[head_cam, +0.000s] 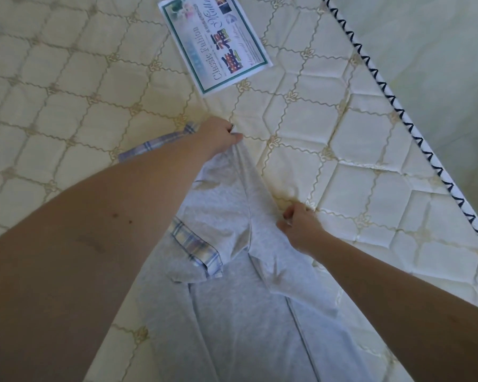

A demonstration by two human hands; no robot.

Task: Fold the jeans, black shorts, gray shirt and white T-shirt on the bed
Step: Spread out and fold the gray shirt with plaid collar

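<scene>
The gray shirt (232, 312), with plaid trim on its sleeve cuffs, lies lengthwise on the cream quilted mattress (66, 92). My left hand (218, 133) pinches the shirt's far edge near one plaid cuff. My right hand (298, 227) grips the shirt's right side nearer to me, fingers curled round the cloth. Between the two hands the fabric is bunched into a ridge. A plaid cuff (196, 252) lies folded over the shirt's middle. The jeans, black shorts and white T-shirt are out of view.
A printed paper label (215, 42) lies on the mattress beyond the shirt. The mattress edge with blue zigzag piping (398, 111) runs diagonally at the right, with pale floor past it.
</scene>
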